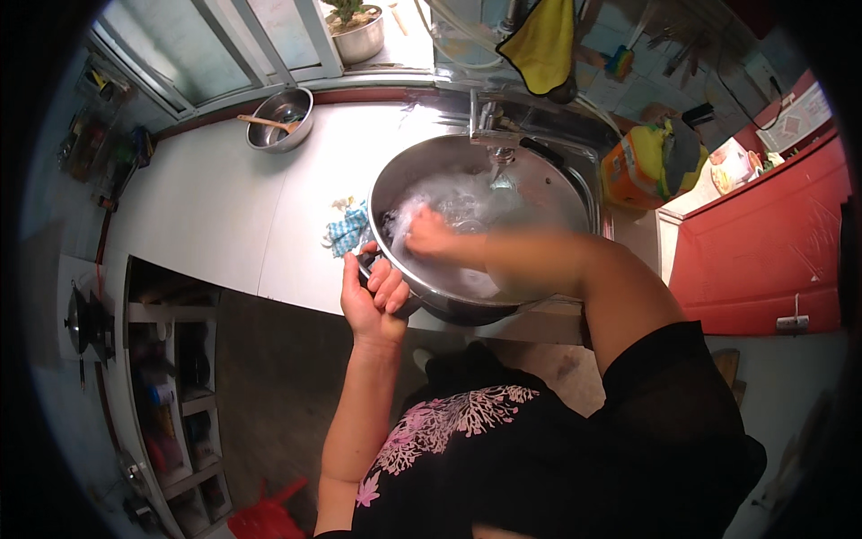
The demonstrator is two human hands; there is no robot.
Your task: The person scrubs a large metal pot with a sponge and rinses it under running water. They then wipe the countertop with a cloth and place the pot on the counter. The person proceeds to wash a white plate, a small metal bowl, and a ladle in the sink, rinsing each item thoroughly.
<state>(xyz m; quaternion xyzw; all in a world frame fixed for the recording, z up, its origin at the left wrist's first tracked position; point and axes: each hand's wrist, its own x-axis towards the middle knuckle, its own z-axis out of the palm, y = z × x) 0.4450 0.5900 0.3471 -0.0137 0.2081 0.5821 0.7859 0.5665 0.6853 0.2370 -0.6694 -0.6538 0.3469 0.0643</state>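
Observation:
A large metal pot (471, 290) with dark handles stands at the sink under a metal faucet (497, 135), with splashing water inside it. My left hand (378, 290) grips the near-left handle of the pot, its fingers curled round it. Inside the pot, against the left wall, is my right hand (425, 232), blurred by motion. Something whitish and wet shows at its fingers, but whether it is a cloth or foam I cannot tell. Just left of the pot, a blue-and-white checked cloth (347, 230) lies crumpled on the white countertop (222, 202).
A steel bowl (289, 121) with a wooden-handled utensil stands at the back of the counter. A yellow cloth (541, 47) hangs behind the faucet. Right of the sink are an orange-and-yellow container (633, 168) and a red cabinet panel (761, 249). Open shelves (178, 404) lie at lower left.

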